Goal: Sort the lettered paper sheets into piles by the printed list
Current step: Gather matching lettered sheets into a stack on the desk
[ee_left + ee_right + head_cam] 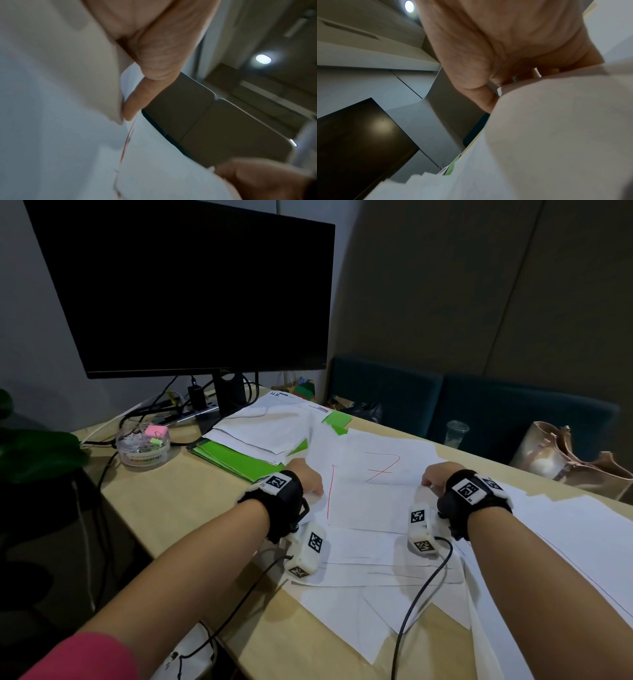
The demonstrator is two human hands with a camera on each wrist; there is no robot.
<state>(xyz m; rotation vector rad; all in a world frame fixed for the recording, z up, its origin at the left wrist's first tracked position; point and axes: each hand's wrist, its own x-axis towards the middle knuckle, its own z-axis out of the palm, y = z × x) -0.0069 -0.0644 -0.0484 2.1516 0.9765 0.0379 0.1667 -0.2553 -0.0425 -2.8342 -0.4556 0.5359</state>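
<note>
At the centre of the head view, the left hand (pixel 307 478) and right hand (pixel 434 475) are each pinching a side edge of one white paper sheet with red marker strokes (pixel 373 494), which is spanning between them above several overlapping blank white sheets (pixel 359 573) on the tan desk (pixel 191 508).

A dark monitor (pixel 185 289) stands at the back of the tabletop (pixel 164 508), cables (pixel 161 402) trailing beneath it. A clear stationery tub (pixel 143 445) sits near green folders (pixel 236 457). Beyond the far edge are a teal sofa (pixel 479 405), a plastic cup (pixel 456 433) and a beige bag (pixel 561 460).
</note>
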